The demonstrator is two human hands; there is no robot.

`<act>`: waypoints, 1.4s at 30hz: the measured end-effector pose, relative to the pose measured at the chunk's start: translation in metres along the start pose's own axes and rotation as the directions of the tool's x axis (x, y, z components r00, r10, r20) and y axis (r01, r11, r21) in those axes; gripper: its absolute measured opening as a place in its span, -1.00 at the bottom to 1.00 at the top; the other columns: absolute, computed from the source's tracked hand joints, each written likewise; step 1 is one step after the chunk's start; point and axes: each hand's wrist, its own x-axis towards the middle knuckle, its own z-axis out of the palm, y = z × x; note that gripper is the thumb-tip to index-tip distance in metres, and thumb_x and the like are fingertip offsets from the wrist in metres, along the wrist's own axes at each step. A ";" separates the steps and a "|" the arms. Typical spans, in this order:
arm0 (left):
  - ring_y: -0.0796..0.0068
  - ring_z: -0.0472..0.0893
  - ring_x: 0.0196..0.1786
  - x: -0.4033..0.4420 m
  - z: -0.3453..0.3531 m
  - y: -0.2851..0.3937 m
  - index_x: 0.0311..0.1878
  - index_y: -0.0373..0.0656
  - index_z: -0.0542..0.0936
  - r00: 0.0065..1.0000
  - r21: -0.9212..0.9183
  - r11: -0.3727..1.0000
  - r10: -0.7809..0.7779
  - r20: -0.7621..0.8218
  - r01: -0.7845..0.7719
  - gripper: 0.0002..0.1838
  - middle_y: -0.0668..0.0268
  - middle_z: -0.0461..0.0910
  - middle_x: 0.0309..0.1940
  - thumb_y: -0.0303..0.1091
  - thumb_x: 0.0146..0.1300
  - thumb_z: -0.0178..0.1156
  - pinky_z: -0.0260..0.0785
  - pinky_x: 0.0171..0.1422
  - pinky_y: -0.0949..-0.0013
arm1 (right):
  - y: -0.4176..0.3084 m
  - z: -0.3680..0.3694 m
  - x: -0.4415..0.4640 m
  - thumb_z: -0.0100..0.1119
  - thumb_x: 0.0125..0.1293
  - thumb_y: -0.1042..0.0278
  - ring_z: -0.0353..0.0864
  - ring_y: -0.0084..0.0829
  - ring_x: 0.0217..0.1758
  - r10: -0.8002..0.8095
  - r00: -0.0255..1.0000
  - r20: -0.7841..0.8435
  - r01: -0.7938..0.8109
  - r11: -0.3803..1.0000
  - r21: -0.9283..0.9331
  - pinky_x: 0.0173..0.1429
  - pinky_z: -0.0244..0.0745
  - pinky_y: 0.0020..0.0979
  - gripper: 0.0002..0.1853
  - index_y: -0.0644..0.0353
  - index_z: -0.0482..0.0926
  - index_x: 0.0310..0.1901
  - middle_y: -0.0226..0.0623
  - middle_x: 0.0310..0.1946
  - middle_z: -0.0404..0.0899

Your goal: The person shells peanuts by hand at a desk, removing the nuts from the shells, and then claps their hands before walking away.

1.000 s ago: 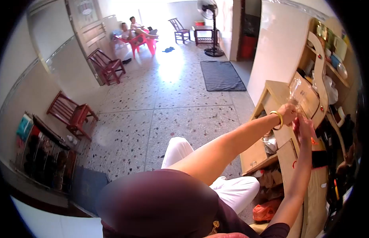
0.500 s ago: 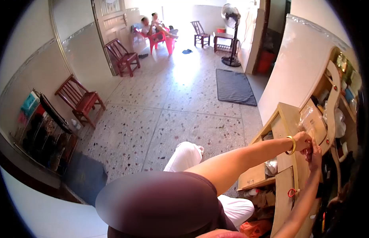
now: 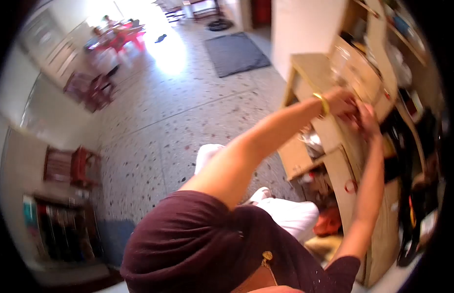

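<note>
My left hand (image 3: 341,101), with a gold bracelet (image 3: 323,104) at the wrist, is closed over the wooden cabinet. My right hand (image 3: 367,119) is closed right beside it, and the fingers of both meet. A clear plastic bag (image 3: 340,61) stretches from the fingers towards the cabinet's back; its contents, if any, cannot be made out. Behind it stands a light wooden panel (image 3: 361,71). Blur and overlapping fingers hide the exact grip.
The wooden cabinet (image 3: 312,61) has an open lower compartment holding an orange-red bag (image 3: 328,222). A red loop (image 3: 351,186) hangs on its front. A grey mat (image 3: 236,53), wooden chairs (image 3: 85,166) and a shoe rack (image 3: 63,227) stand about. Two people sit far off.
The view has swung right and down, so the room appears shifted left and tilted. Both hands stay together at the cabinet with the clear plastic.
</note>
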 end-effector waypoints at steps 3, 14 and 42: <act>0.39 0.61 -0.30 -0.005 -0.003 0.000 0.01 -0.32 0.40 0.998 -0.169 0.985 0.035 0.057 -0.025 -0.69 0.17 0.57 -0.26 -0.55 0.17 0.09 0.55 -0.21 0.40 | 0.001 -0.008 0.000 -0.06 0.25 0.06 0.39 -0.58 -0.46 0.025 0.993 -0.118 -0.070 0.917 -0.393 -0.36 0.30 -0.49 -0.58 0.31 0.58 -0.37 -0.46 -0.56 0.47; 0.35 0.62 -0.22 0.001 -0.008 0.000 0.05 -0.30 0.31 0.983 -0.281 0.959 0.032 0.179 0.020 -0.61 0.17 0.56 -0.22 -0.59 0.15 0.13 0.58 -0.18 0.38 | -0.001 0.021 -0.015 -0.03 0.20 0.16 0.48 -0.53 -0.57 -0.263 0.929 -0.262 0.093 0.848 -0.522 -0.46 0.40 -0.43 -0.61 0.38 0.57 -0.49 -0.29 -0.66 0.53; 0.53 0.61 -0.44 0.010 0.012 -0.002 -0.22 -0.18 0.46 0.996 -0.612 0.789 -0.004 0.088 0.057 -0.88 0.29 0.57 -0.42 -0.35 0.26 0.07 0.53 -0.43 0.46 | -0.004 0.004 -0.015 -0.08 0.29 0.01 0.18 -0.68 -0.73 -0.052 0.970 -0.236 0.072 0.994 0.077 -0.67 0.06 -0.58 -0.61 0.11 0.47 -0.53 -0.54 -0.71 0.31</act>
